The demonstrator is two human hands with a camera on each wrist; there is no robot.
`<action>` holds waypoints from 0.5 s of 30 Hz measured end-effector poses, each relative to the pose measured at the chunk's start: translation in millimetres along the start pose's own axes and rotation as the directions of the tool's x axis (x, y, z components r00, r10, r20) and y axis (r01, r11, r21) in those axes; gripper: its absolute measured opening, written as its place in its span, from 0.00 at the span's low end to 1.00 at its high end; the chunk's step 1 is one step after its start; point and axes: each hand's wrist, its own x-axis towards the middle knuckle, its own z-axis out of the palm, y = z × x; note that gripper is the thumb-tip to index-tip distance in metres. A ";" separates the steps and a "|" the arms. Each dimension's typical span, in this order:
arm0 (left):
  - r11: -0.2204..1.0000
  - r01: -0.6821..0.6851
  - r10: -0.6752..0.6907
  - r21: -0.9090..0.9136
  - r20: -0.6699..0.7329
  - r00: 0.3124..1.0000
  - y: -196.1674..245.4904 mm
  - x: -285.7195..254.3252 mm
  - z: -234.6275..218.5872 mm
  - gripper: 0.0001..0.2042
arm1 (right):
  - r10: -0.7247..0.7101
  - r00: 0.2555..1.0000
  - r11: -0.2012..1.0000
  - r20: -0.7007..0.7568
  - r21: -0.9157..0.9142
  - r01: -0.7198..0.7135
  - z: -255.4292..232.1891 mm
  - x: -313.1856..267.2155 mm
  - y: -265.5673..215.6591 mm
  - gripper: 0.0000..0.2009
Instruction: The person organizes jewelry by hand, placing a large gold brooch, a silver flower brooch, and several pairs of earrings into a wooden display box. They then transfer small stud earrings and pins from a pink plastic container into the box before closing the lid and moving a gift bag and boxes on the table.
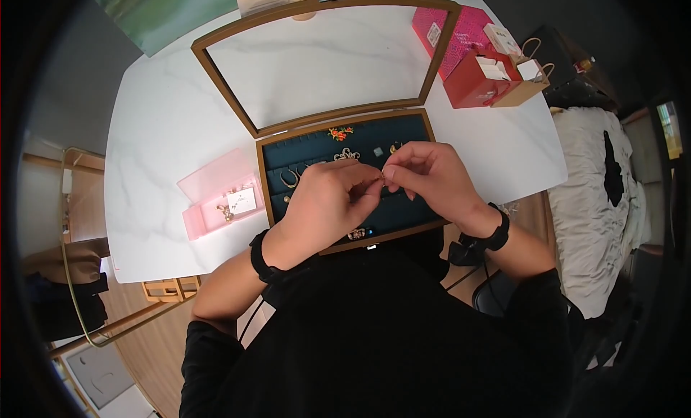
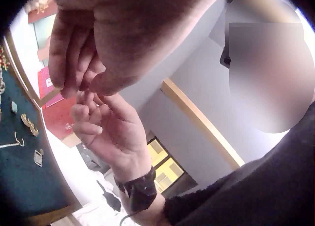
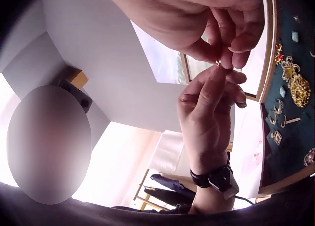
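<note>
Above the open jewelry box (image 1: 265, 184) my left hand (image 1: 324, 195) and right hand (image 1: 432, 173) meet fingertip to fingertip. Between them, both pinch a tiny gold-coloured piece of jewelry (image 3: 218, 63); fingers cover most of it, and I cannot tell its kind. Under the hands, the box's dark green lining bears several pieces: a red flower-shaped brooch (image 1: 340, 133) at the back, a large gold ornament (image 3: 300, 90), a square pendant-like piece (image 2: 38, 157) and a pale blue stone (image 2: 14, 107). My hands hide part of the box in the head view.
The box's wood-framed clear lid (image 1: 224, 91) stands raised behind it. Left of the box, a pink case (image 1: 194, 222) holds jewelry and a white card (image 1: 242, 200). A red paper bag (image 1: 468, 83) and a magenta bag (image 1: 461, 29) are at the back right of the white table (image 1: 151, 166).
</note>
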 end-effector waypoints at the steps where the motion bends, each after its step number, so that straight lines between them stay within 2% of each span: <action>1: 0.997 0.024 -0.022 -0.069 0.021 1.000 -0.6 0.6 -0.8 0.07 | 0.000 1.000 1.000 0.000 0.001 0.000 -0.8 0.1 -0.4 0.06; 2: 0.997 0.024 -0.022 -0.069 0.022 1.000 -0.8 1.1 -2.2 0.07 | 0.014 1.000 0.999 0.022 0.030 -0.015 -1.5 0.2 -1.0 0.06; 4: 0.959 0.170 -0.143 -0.226 0.128 0.981 -1.5 1.9 -4.9 0.08 | 0.028 0.999 0.998 0.044 0.061 -0.031 -3.1 -0.6 -1.7 0.05; 5: 0.959 0.170 -0.143 -0.226 0.129 0.981 -2.8 2.1 -5.5 0.08 | 0.045 0.998 0.996 0.054 0.075 -0.049 -3.8 -1.4 -3.3 0.05; 7: 0.896 0.286 -0.224 -0.341 0.211 0.951 -5.8 2.3 -5.5 0.08 | 0.062 0.996 0.994 0.063 0.088 -0.068 -4.0 -2.4 -3.8 0.05; 10: 0.890 0.315 -0.244 -0.329 0.240 0.940 -4.6 3.5 -7.4 0.08 | 0.060 0.996 0.991 0.065 0.114 -0.067 -3.4 -3.7 -3.2 0.05; 15: 0.868 0.303 -0.234 -0.394 0.216 0.948 -8.8 2.2 -3.2 0.07 | -0.029 0.999 0.990 0.044 0.142 0.022 -2.5 -4.5 1.7 0.05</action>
